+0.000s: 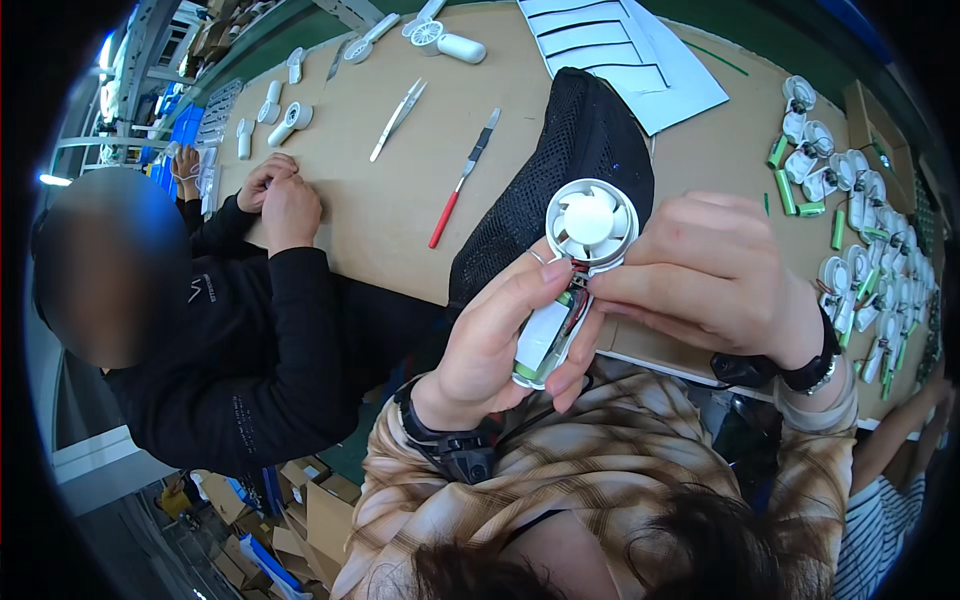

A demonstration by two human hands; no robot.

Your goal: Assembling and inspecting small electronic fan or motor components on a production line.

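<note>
White plastic handheld fan [573, 275], with its round grille head up and its open handle showing a green cell and red wiring, sits near the middle of the view, raised above the near edge of the brown cardboard-covered table [400, 200]. The left hand [495, 345] wraps the handle from below and the left, fingers closed around it, thumb lying up along the body toward the wires. The right hand [715, 270] comes in from the right, its fingertips pinched together against the fan just below the round head, at the wiring. Both forearms wear a beige plaid sleeve, with a dark watch on each wrist. Just behind the fan a black mesh fabric piece [570, 160] drapes over the table edge. Left of it, farther out, lie a red-handled craft knife [462, 180] and metal tweezers [398, 118]. On the left a person in a black sweater [250, 350] sits with both hands together on the table. To the right, well apart from the hands, a crowd of white fan parts and green cylindrical cells [860, 240] covers the table. At the far edge lie white paper sheets [640, 60] and another white fan [448, 42].
</note>
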